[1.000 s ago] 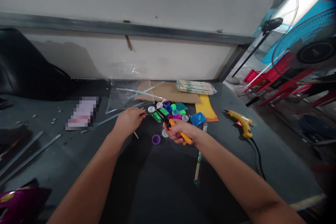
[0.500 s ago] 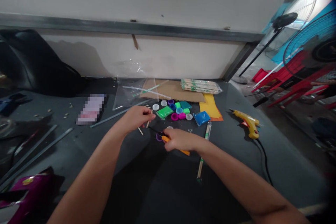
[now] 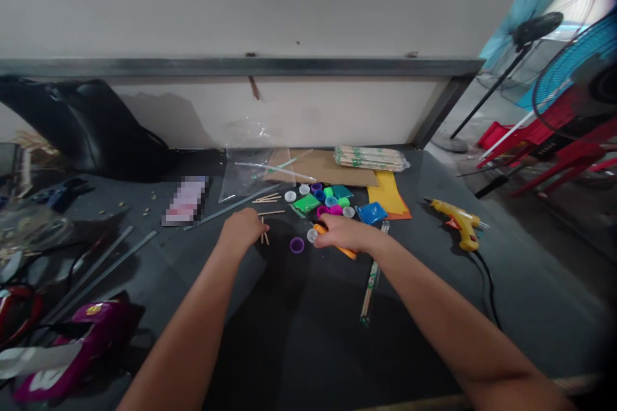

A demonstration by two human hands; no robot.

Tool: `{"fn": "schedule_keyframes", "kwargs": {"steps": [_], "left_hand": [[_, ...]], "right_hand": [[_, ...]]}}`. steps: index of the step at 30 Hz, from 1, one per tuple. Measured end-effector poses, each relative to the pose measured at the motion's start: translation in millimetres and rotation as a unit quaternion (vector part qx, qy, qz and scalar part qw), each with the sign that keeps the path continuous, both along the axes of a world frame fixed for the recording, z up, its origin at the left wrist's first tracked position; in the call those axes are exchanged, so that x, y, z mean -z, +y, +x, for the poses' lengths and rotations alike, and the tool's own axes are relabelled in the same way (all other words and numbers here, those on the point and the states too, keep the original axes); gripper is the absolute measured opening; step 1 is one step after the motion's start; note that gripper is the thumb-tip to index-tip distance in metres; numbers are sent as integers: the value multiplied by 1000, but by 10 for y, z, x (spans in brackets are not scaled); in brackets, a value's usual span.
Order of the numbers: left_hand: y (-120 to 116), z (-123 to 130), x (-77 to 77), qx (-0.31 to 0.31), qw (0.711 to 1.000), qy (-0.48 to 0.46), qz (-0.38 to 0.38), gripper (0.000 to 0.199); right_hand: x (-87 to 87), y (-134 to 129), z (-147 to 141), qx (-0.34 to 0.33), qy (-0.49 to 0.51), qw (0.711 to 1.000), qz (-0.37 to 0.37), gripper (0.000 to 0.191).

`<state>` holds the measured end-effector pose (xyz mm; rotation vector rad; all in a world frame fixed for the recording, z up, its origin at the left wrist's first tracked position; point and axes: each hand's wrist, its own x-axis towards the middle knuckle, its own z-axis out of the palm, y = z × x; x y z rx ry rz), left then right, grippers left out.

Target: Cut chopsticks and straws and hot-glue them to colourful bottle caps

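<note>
My left hand [image 3: 245,228] is low over the table, its fingers pinched at the top of short wooden sticks [image 3: 267,239]. Another short stick [image 3: 270,212] lies just beyond the fingertips, and several more cut sticks [image 3: 267,198] lie behind it. My right hand [image 3: 343,234] is closed around an orange-handled cutter knife [image 3: 348,253], whose thin dark front end points left and away. Between the hands sits a purple bottle cap [image 3: 297,244]. A white cap [image 3: 312,236] is beside the right fingers. Coloured caps [image 3: 331,201] and a green packet [image 3: 306,203] lie behind.
A yellow glue gun [image 3: 457,221] with its cord lies right. Bagged sticks [image 3: 371,158], cardboard [image 3: 328,174] and a blue packet [image 3: 371,212] are at the back. A narrow stick pack [image 3: 371,282] lies near my right forearm. Left are a black bag [image 3: 91,135] and a purple tool [image 3: 77,347].
My left hand has moved left and down with the stick, away from the knife. My right hand has drawn right with the knife, uncovering the purple cap. The view has shifted slightly.
</note>
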<state>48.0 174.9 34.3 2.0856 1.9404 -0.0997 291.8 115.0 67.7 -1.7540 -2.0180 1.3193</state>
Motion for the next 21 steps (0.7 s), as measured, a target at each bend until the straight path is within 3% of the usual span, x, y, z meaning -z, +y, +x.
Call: {"fn": "schedule_keyframes", "kwargs": {"steps": [4,8,10,12,15,18,21], "left_hand": [[-10,79,-13,-22,1000,-4,21,12],[-48,51,-65,-44,997,-55,12,14],[-96,40,-110,-44,989,-142,-1,20],[-165,61,-158,-55,950,-307,-28,24],[-281,160,-207,-87,841,-529,-70,27],[-363,289,-195,-94,786,-607,-72,27],[-390,387,-125,-82,760,-643,-52,25]], "right_hand": [[-7,-79,-2,-27,-115,992,50,55],[-56,-273,-111,-160,-185,964,105,57],[-51,-371,-189,-221,-210,943,131,56],[-24,-444,-261,-253,-235,927,144,57],[25,-494,-321,-251,-255,918,172,57],[51,-489,-316,-240,-258,913,206,56],[69,-459,-284,-236,-253,906,245,49]]}}
